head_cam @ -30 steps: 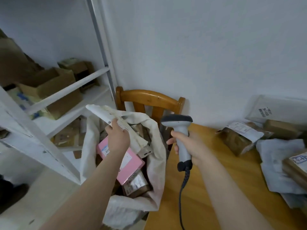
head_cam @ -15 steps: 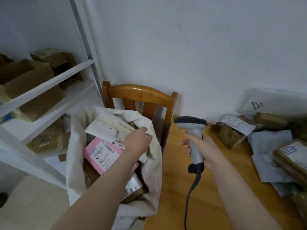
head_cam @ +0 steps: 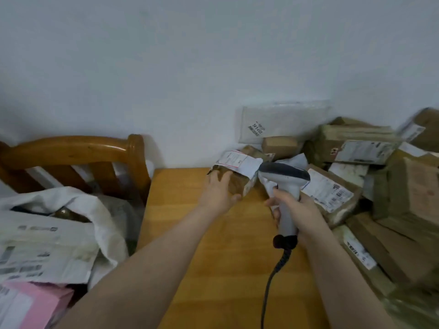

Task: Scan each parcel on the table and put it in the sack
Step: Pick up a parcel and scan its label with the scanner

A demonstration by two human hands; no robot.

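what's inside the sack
In the sack: a white mailer on top, a pink parcel beneath its near edge, and a brown parcel behind. Anything deeper is covered by these.

Sack (head_cam: 107, 233) and pink parcel (head_cam: 40, 302) are clipped by the left and bottom edges, chair (head_cam: 71, 150) seat is hidden behind the sack; all label print is too blurred to read. Parcel pile (head_cam: 413, 186) smears out at the right edge, can't count it. Left grip (head_cam: 218, 193) covers its contact side on the brown parcel (head_cam: 240, 184), so hold is unclear; right grip (head_cam: 299, 210) hides most of the scanner (head_cam: 285, 176) handle, cable (head_cam: 268, 288) exits the bottom edge.
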